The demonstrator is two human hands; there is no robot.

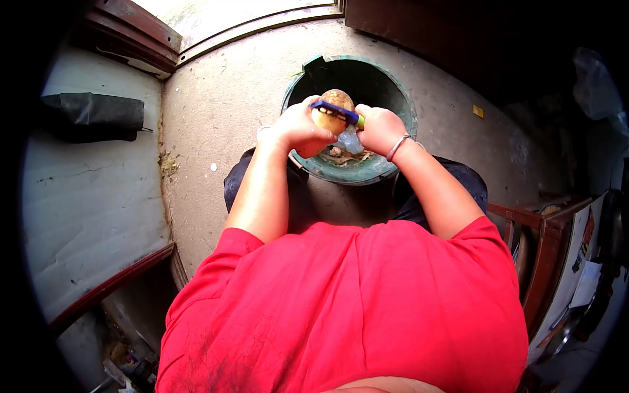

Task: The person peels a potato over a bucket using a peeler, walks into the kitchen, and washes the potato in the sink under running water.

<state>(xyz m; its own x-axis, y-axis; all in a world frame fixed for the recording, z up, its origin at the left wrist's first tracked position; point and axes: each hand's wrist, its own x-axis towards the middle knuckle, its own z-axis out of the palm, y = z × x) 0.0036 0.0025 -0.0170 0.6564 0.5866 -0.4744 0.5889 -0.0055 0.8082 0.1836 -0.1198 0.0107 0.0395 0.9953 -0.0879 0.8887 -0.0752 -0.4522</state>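
Over a round green bin (350, 175), my left hand (303, 129) is wrapped round a rounded, yellowish-brown vegetable (337, 99). My right hand (381, 130) grips a blue peeler (341, 114) by its yellow-green handle end, and the peeler's head lies across the vegetable. Scraps (341, 156) and a piece of clear plastic (350, 139) are in the bin below. My left fingers hide part of the vegetable.
A dark folded item (98, 116) lies on a pale surface at the left. Toward the right, a small yellow packet (477, 111) is on the floor (229, 85), and a wooden frame (547, 242) stands near my right side.
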